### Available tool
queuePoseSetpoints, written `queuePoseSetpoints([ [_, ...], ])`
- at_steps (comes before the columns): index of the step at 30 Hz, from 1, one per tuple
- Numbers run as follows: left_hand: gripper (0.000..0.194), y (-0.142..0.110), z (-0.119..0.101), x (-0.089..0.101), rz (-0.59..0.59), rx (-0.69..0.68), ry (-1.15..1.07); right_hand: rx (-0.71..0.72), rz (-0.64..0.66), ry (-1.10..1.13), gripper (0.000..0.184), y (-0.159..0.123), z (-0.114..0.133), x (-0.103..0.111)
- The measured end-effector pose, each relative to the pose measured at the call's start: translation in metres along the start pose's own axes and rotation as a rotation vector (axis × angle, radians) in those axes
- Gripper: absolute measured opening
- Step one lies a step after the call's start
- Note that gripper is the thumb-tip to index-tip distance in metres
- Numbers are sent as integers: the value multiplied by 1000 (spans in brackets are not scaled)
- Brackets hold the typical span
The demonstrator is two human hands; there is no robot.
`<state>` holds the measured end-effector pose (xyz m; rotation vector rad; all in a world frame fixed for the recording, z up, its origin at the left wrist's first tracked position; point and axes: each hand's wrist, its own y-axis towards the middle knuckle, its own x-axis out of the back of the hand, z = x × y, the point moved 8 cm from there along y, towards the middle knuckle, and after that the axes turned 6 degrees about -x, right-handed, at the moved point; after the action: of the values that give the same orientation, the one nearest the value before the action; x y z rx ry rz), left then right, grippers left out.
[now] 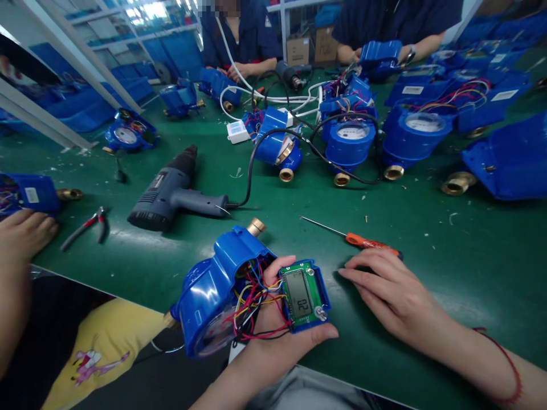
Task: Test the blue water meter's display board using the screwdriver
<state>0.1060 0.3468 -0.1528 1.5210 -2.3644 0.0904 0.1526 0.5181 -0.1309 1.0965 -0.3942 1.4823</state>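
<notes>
My left hand (273,336) comes up from the bottom edge and cups an opened blue water meter (213,290). Its thumb lies across the bundle of red, yellow and blue wires (256,302). The fingers support the blue display module with its green board and LCD (304,295), which shows digits. A brass fitting (256,226) sticks out at the meter's far end. My right hand (391,290) rests flat on the green table (427,228), fingers stretched to the left, holding nothing. It lies just in front of an orange-handled screwdriver (370,243), at the end of the handle.
A grey electric screwdriver (171,193) with a black cord lies behind the meter, and red-handled pliers (88,225) lie to the left. Another person's hand (23,233) rests at the far left. Several more blue meters (350,142) lie across the table, where two people work.
</notes>
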Motion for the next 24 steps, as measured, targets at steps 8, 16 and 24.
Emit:
queuePoseSetpoints([
  [8, 87, -1, 6, -9, 48, 122, -203, -58, 38, 110, 30, 1, 4, -4],
  [16, 82, 9, -6, -18, 69, 131, -393, -353, 138, 543, 51, 17, 7, -41],
  [24, 87, 25, -16, -2, 48, 97, -171, -330, 107, 808, 48, 62, -8, -55],
])
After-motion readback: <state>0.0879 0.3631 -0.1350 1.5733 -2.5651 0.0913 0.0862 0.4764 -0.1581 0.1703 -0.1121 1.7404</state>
